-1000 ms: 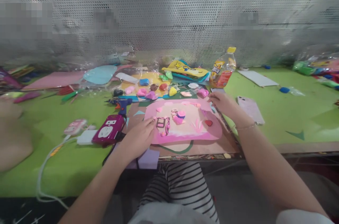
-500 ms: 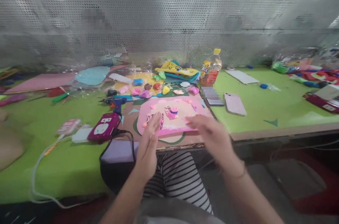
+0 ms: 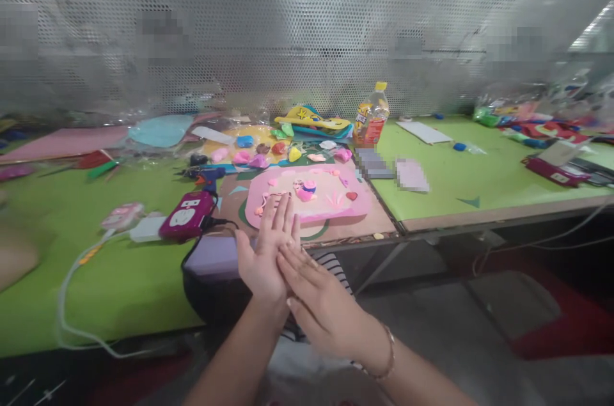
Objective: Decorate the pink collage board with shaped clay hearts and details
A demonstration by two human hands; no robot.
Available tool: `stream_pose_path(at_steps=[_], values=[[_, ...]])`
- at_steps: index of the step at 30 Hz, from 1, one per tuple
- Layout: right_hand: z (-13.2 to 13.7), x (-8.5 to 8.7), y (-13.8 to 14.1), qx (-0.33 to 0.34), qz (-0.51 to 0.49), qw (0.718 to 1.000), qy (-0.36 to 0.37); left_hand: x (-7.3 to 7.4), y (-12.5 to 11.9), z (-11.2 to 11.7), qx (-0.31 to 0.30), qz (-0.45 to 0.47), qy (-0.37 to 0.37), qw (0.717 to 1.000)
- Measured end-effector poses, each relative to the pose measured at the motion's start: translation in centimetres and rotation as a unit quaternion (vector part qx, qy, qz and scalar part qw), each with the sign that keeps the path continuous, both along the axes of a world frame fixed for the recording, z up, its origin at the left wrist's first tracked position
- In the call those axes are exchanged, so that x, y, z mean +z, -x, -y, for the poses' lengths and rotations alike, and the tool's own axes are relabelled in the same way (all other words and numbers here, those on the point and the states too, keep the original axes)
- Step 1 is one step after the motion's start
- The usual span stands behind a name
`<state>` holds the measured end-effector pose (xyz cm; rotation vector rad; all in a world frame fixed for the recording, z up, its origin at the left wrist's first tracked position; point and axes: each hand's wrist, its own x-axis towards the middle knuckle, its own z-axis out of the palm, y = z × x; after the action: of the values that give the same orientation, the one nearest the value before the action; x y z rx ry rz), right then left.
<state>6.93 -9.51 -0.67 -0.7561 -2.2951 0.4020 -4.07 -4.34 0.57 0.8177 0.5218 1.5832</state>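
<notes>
My left hand (image 3: 268, 259) is palm up, fingers extended; my right hand (image 3: 329, 310) lies across it, anything beneath not determinable. Pink picture (image 3: 359, 204) located beyond both, near the tabletop's (image 3: 378, 219) front edge, long axis roughly along it; left hand nearer.

Our bare right hand (image 3: 326, 304) hides part of our upturned left hand (image 3: 266, 252); we cannot tell whether anything lies between. Our left fingers (image 3: 277, 217) cover part of the rounded pink-and-beige board (image 3: 330, 214). Far left of that hand, a blurred bare arm (image 3: 16, 249) is cut off.
</notes>
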Motion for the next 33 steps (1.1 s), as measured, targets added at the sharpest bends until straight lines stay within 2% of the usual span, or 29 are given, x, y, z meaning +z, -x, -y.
stream_pose_path(at_steps=[3,6,10,14,17,20,24,27,29,33], values=[[1.6,-0.2,0.2,-0.009,0.049,0.999,0.001,-0.5,0.0,0.7,-0.002,0.021,-0.004,1.0],[1.7,-0.1,0.6,-0.02,0.079,0.997,0.003,-1.1,-0.6,2.2,0.013,0.046,0.0,0.999],[-0.5,1.2,1.6,-0.076,0.08,0.994,0.01,-1.8,-1.5,4.2,0.005,0.064,0.034,0.997],[-2.9,2.6,2.5,-0.083,0.046,0.995,0.038,-3.0,-1.9,5.3,-0.007,0.079,0.058,0.995],[-3.4,3.1,2.8,-0.098,0.014,0.995,0.014,-3.8,-2.0,5.6,-0.02,0.084,0.056,0.995],[-2.3,2.6,2.8,-0.095,0.007,0.995,-0.001,-3.3,-1.6,5.5,-0.017,0.096,0.031,0.995],[0.2,1.0,2.5,-0.038,0.042,0.998,0.008,-1.3,-0.3,4.2,0.012,0.134,-0.003,0.991],[1.5,0.0,2.1,-0.017,0.081,0.996,0.017,-0.9,0.3,3.3,0.026,0.161,-0.009,0.987],[1.9,0.1,1.9,-0.032,0.102,0.994,0.035,-1.2,0.3,3.0,0.012,0.17,0.011,0.985],[1.6,1.6,1.5,-0.067,0.103,0.988,0.092,-1.9,0.1,2.5,-0.07,0.169,0.109,0.977]])
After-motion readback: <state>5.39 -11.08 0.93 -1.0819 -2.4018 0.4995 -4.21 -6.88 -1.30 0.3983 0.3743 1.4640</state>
